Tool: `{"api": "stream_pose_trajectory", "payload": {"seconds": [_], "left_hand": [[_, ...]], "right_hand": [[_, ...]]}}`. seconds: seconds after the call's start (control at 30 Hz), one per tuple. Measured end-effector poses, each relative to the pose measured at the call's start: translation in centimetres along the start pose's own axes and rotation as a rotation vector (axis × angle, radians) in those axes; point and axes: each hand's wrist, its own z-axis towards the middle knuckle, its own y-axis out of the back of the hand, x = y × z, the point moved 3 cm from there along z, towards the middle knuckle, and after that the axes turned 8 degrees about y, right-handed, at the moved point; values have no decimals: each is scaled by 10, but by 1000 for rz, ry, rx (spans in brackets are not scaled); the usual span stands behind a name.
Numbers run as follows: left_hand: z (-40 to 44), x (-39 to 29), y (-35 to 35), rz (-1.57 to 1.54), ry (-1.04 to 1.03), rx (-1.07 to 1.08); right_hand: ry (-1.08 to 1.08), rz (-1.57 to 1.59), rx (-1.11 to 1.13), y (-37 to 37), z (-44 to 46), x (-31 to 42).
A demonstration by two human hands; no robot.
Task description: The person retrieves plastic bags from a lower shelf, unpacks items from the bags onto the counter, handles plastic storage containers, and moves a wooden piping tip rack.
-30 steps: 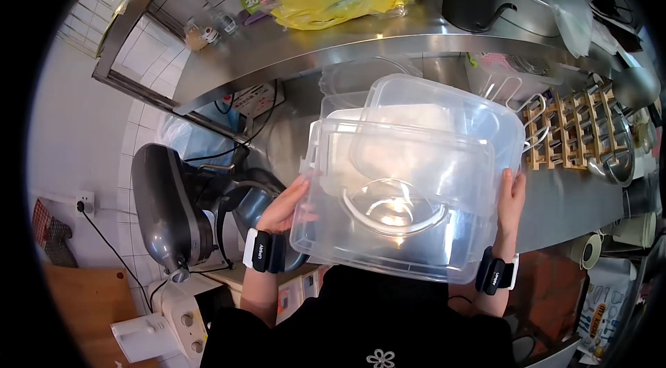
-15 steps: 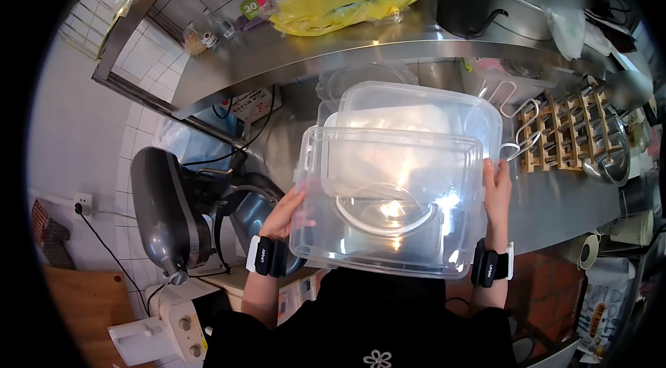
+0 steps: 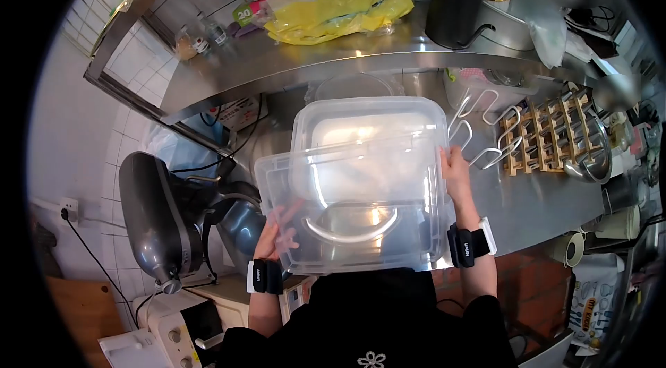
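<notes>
A clear plastic lid (image 3: 361,229) with a white handle is held over the counter's front edge by my left hand (image 3: 274,233), whose fingers show through its left side. Beneath and behind the lid sits a translucent plastic container (image 3: 371,108) with a whitish content or inner tub visible through it. At the right rim, my right hand (image 3: 456,172) grips the container's side, fingers bent around the edge. Whether that hand also touches the lid is unclear.
A dark stand mixer (image 3: 156,219) stands on the left. White wire hooks (image 3: 489,153) and a wooden rack (image 3: 548,133) of metal pieces lie to the right. The upper shelf (image 3: 291,66) holds yellow packaging (image 3: 340,11) and a black pitcher (image 3: 454,13).
The container has shifted left and turned to lie straighter behind the lid. Both hands and the lid have moved left in the view.
</notes>
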Motion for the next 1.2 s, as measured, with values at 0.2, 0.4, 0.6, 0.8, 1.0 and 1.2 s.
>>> {"api": "stream_pose_trajectory", "payload": {"seconds": [0.2, 0.4, 0.6, 0.8, 1.0, 1.2], "left_hand": [[-23, 8, 5, 53, -11, -10], [-31, 9, 3, 13, -40, -42], [-28, 13, 3, -46, -47, 4], [-29, 16, 7, -47, -57, 51], [-26, 18, 11, -51, -51, 62], [-23, 18, 13, -47, -23, 44]], "right_hand": [[-20, -102, 76, -8, 7, 10], [-11, -389, 219, 1, 9, 32], [-15, -510, 319, -1, 6, 30], [-180, -403, 439, 1, 6, 25], [-335, -33, 375, -3, 8, 7], [-101, -299, 296, -12, 18, -6]]}}
